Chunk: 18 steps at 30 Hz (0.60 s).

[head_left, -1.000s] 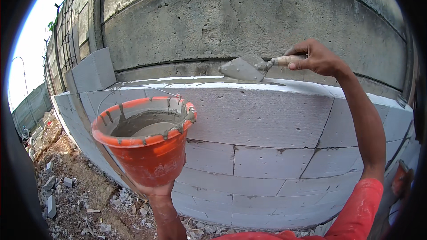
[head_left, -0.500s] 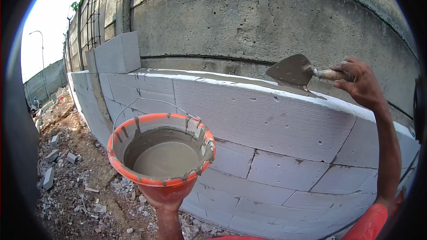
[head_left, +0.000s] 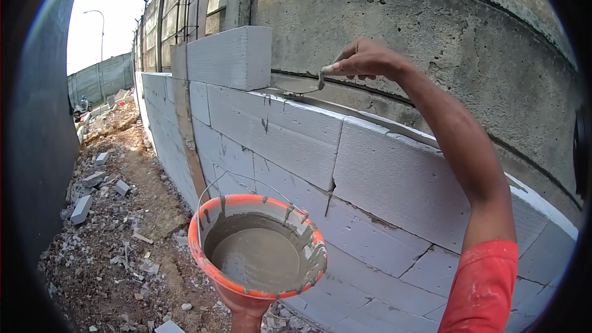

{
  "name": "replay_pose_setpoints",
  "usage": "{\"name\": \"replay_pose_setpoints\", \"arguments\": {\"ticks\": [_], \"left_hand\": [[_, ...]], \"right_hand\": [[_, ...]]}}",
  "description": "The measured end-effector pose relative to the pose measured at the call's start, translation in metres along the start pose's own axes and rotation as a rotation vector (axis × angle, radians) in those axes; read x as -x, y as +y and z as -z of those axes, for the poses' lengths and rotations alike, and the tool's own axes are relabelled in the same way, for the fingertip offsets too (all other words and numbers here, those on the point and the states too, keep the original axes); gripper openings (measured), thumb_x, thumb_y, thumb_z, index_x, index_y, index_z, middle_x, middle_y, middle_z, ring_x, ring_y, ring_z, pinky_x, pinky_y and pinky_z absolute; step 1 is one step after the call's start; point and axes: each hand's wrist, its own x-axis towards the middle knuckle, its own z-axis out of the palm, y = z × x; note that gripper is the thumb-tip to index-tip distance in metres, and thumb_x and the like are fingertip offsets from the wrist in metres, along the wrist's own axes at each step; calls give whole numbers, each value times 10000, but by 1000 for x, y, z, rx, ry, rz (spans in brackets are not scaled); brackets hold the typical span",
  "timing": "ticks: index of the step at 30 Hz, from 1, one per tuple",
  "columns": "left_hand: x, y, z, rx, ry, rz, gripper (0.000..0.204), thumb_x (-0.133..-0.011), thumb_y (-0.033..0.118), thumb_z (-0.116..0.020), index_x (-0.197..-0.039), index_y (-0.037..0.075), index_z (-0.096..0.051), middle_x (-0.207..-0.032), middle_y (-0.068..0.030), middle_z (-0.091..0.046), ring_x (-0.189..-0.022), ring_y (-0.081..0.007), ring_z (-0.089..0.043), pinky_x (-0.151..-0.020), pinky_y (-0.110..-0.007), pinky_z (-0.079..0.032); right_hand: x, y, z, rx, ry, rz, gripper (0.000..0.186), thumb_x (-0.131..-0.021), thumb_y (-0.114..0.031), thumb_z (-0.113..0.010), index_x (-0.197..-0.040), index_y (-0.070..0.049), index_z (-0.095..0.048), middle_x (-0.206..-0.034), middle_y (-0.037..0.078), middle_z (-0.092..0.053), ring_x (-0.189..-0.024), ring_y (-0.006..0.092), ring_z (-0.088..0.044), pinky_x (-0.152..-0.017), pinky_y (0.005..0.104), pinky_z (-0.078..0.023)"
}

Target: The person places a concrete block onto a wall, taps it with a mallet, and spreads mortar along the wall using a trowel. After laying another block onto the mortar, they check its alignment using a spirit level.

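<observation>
My left hand (head_left: 245, 313) holds an orange bucket (head_left: 223, 288) from beneath, its fingers mostly hidden under the base. Wet grey mortar (head_left: 259, 260) fills part of the bucket, and smears of it coat the rim. A thin wire handle stands up over the far side. My right hand (head_left: 369, 60) is closed around the handle of a trowel (head_left: 302, 90). The trowel's blade lies low over the mortar-covered top of the white block wall (head_left: 394, 176), close to the end of a single block (head_left: 228, 58) set on that top course.
An older concrete panel wall (head_left: 382, 24) rises right behind the block wall. A wooden post (head_left: 184, 108) stands against the blocks, with steel rebar (head_left: 188, 3) beyond. Rubble and broken block pieces (head_left: 81, 209) litter the ground at left, beside a dark wall (head_left: 46, 117).
My right hand has carried the trowel leftward along the wall top, toward the single block. The view has turned left; the bucket remains in my left hand.
</observation>
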Motion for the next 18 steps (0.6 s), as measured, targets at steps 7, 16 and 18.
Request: {"name": "replay_pose_setpoints", "arguments": {"ticks": [7,16,18], "left_hand": [[-36,34,0,-17,-43,-21,727,-956,616,-483,-1467,100,-429,-1444,-177,-491,-1276,-400,-498,-1047,-632,-410],[-76,55,-8,-8,-139,-11,719,-960,611,-477,-1464,100,-434,-1440,-175,-497,-1273,-395,-504,-1048,-624,-415],[-78,54,-8,-8,-149,5,717,-961,609,-475,-1463,100,-435,-1439,-174,-499,-1272,-394,-505,-1048,-622,-415]], "right_hand": [[-84,-15,-33,62,-57,19,289,-875,-311,-720,-937,-35,-783,-679,54,-678,-527,129,-581,-419,307,-429],[-41,18,-13,14,-56,6,364,-872,-350,-744,-1054,-36,-767,-736,71,-683,-559,121,-579,-440,289,-423],[-34,19,-7,63,-17,-4,369,-872,-354,-743,-1066,-42,-767,-733,64,-680,-568,118,-579,-444,289,-423]]}}
